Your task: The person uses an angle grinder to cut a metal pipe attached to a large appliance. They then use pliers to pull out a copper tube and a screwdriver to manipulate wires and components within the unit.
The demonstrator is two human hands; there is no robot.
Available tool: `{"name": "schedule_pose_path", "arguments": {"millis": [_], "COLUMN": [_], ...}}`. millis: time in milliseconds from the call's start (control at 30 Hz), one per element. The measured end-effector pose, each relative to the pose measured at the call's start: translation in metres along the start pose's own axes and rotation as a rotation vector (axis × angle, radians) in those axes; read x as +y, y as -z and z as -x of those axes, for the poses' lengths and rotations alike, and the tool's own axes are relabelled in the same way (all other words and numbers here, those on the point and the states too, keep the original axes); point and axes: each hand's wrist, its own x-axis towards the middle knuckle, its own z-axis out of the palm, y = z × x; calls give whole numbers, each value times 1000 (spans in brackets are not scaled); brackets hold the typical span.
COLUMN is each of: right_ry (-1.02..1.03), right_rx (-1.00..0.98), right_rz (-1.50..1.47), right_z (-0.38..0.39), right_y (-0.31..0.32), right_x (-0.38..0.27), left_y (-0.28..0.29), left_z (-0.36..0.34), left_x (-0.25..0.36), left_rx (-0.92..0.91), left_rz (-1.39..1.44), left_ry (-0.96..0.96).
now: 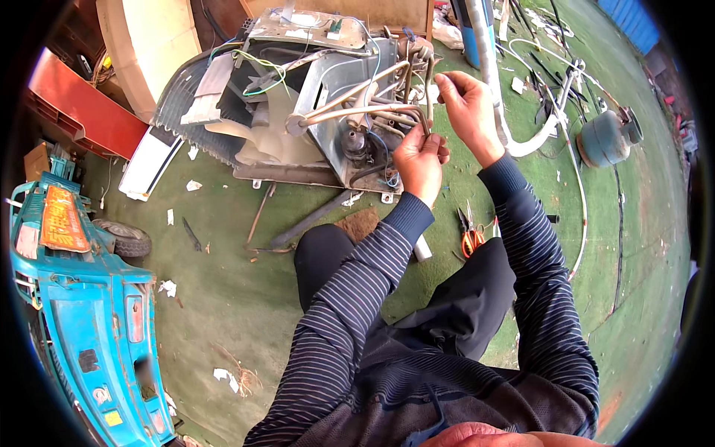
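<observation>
An opened air-conditioner outdoor unit [313, 97] lies on the ground in front of me, its fan [272, 138] and compressor [356, 143] exposed. My left hand [421, 165] is closed around thin copper pipes [350, 112] at the unit's right side. Just right of and above it, my right hand [471, 113] has its fingers curled together beside an upright pipe. Whatever those fingertips hold, if anything, is too small to make out. Loose yellow-green and blue wires [261, 67] trail over the top of the unit.
Orange-handled scissors [471, 240] lie by my right knee. A gas cylinder [605, 138] with a hose stands at right, near a white wrapped pipe [532, 143]. At left are a blue three-wheeler [97, 320] and a red panel [86, 100]. Scraps litter the green floor.
</observation>
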Motion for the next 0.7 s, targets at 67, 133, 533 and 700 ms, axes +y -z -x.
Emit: {"name": "schedule_pose_path", "arguments": {"millis": [67,133,533,700], "right_ry": [-16,-59,-5,145], "right_rx": [-135,-277,-208,-137], "right_rz": [136,324,344,562], "right_z": [-1,-9,-68,-60], "right_y": [-13,-26,-62,-54], "right_x": [-40,-62,-65,-73], "left_y": [7,14,37,50], "left_z": [-2,-1,6,5], "left_x": [-7,-9,8,15], "left_rx": [-14,-15,-160,-11], "left_rz": [19,57,24,13], "left_ry": [-34,-100,-160,-246]}}
